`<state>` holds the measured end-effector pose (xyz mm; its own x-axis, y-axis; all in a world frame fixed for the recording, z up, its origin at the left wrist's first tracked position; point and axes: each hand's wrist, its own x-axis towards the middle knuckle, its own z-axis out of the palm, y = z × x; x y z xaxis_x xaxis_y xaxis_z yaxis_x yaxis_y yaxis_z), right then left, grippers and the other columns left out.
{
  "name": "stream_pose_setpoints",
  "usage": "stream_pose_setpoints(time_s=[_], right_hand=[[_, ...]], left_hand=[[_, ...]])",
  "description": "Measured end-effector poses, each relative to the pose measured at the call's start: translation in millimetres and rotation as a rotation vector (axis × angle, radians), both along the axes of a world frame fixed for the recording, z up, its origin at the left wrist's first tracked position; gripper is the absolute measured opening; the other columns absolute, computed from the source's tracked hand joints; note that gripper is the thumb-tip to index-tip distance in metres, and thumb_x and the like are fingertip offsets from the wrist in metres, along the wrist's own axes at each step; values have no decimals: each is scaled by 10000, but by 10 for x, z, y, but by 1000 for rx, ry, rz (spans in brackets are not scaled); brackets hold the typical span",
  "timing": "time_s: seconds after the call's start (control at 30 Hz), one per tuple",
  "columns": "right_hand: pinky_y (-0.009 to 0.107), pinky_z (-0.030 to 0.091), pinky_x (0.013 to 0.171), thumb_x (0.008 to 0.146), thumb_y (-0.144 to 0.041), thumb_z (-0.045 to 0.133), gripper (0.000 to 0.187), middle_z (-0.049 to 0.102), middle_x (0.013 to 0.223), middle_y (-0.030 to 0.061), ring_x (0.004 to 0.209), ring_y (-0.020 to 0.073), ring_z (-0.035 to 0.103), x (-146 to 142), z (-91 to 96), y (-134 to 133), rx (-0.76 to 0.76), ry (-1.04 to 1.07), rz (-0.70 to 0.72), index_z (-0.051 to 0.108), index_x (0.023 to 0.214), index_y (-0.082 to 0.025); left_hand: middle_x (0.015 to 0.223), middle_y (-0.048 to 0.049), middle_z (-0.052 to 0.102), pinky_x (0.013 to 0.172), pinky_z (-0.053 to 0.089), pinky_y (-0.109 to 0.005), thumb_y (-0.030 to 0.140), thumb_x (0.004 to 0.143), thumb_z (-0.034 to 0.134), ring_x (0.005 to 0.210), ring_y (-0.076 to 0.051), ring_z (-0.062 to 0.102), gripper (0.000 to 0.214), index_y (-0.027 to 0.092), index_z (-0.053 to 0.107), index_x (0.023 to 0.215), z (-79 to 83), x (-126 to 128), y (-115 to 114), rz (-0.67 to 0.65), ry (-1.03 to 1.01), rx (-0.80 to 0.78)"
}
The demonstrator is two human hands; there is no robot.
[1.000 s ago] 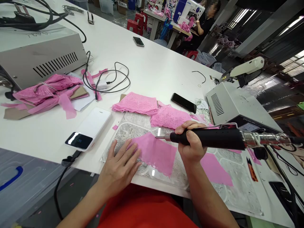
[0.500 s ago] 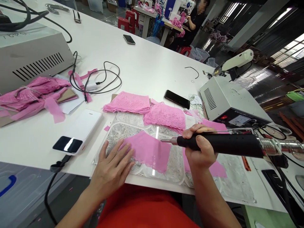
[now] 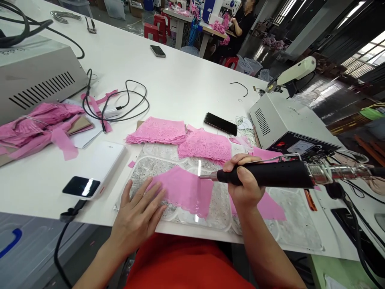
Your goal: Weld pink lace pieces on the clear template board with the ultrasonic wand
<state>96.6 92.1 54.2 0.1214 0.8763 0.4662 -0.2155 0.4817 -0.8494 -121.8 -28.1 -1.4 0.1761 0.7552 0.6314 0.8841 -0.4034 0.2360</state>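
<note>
My left hand (image 3: pixel 136 214) lies flat with fingers spread on the left edge of a pink lace piece (image 3: pixel 183 190), pressing it onto a clear scratched plate (image 3: pixel 144 168). My right hand (image 3: pixel 245 182) is closed round the black handle of a cutting tool (image 3: pixel 270 174). Its metal tip (image 3: pixel 206 176) points left and sits at the upper right corner of the pink piece. Another pink piece (image 3: pixel 270 206) lies partly hidden under my right hand.
Two stacks of pink lace (image 3: pixel 158 130) (image 3: pixel 206 145) lie behind the plate. A white power bank (image 3: pixel 96 166), a black phone (image 3: pixel 220 123), cables (image 3: pixel 120 106) and two grey machine boxes (image 3: pixel 282 126) (image 3: pixel 33 76) stand around. A person sits at a far sewing table (image 3: pixel 237 28).
The view has shifted slightly; both hands hold their places on the pink piece, and the tool tip stays near its upper right corner.
</note>
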Motion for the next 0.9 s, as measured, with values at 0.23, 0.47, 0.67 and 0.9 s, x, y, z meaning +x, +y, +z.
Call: stream_pose_setpoints(time_s=[0.23,0.47,0.67,0.9], right_hand=[[297,462,556,686,-194,574,83,565,778,-14,553,98,544,190,70,-34,22,19,-63,576,769,-194],[286,466,530,667,-191,584,92,571,767,-6,544,100,549,381,68,-77,24,24,-95,597,757,-189],[284,470,506,674,-192,578,109,584,761,1,534,100,543,409,96,-187,0,34,-12,620,774,-191],[286,475,510,693,-184,590,133,595,779,10,555,105,552,446,67,-303,-10,32,72,640,816,-180]], left_hand=[[1182,-84,690,1138,251,-584,177,908,593,1230,-316,560,282,173,613,1189,-22,-40,6,-20,71,11],[1184,-95,688,1146,238,-583,158,898,599,1257,-309,538,305,186,609,1201,-2,-30,17,-24,50,-4],[1216,-94,672,1168,190,-586,146,875,619,1341,-285,449,328,191,608,1200,41,10,-34,-158,41,-4],[1285,-59,635,1205,134,-523,132,913,546,1351,-235,441,292,151,612,1197,81,310,-67,-396,44,-115]])
